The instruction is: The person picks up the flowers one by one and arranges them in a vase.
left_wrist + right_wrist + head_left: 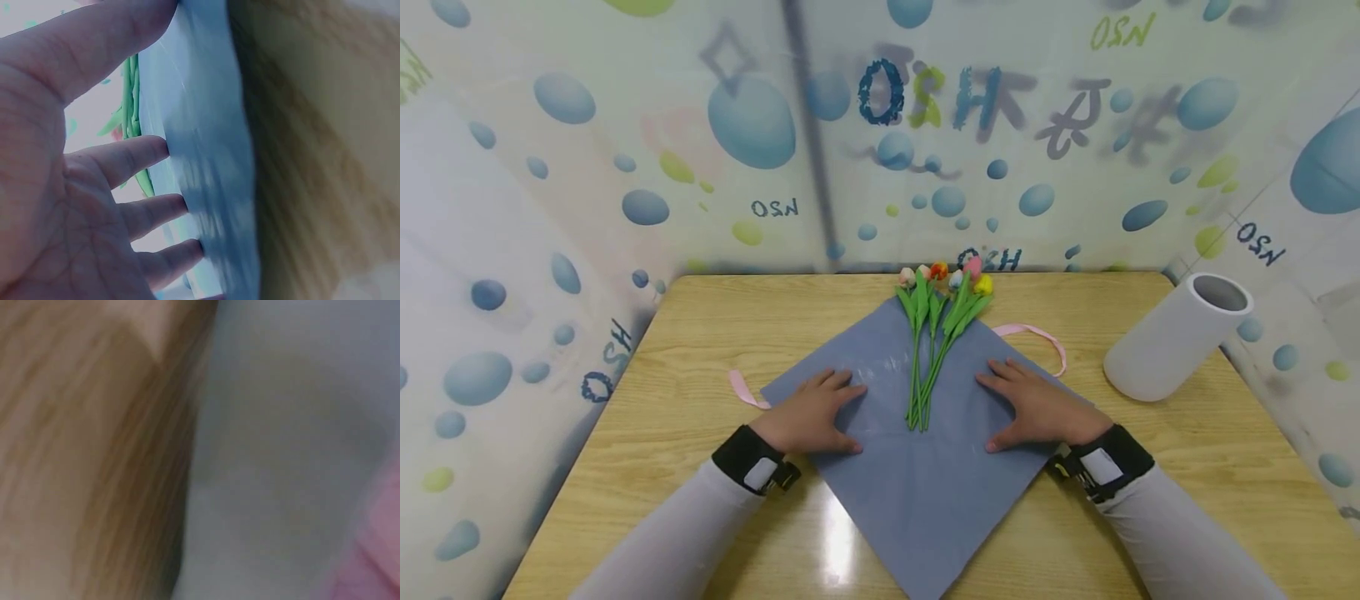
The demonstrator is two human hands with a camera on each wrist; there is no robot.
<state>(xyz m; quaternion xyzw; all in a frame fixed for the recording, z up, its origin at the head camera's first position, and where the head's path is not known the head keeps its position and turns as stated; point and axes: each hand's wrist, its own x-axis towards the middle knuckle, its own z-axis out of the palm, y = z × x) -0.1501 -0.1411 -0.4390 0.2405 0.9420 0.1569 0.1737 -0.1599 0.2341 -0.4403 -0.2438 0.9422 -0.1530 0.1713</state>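
Observation:
A blue-grey sheet of wrapping paper (917, 492) lies as a diamond on the wooden table. On its upper half rests a bunch of artificial tulips (934, 333) with green stems, the blooms pointing away over the far corner. My left hand (812, 412) is spread on the sheet's left side; in the left wrist view its fingertips (178, 203) touch the paper. My right hand (1037, 406) spreads over the right side, fingers toward the stems. The right wrist view is blurred and shows only a bit of that palm (375, 550). Neither hand touches the tulips.
A pink ribbon (1045, 333) shows from under the sheet at the right, with a ribbon end (741, 387) at the left. A white cylindrical vase (1172, 342) stands at the table's right. Behind the table (647, 467) hangs a patterned backdrop (865, 167).

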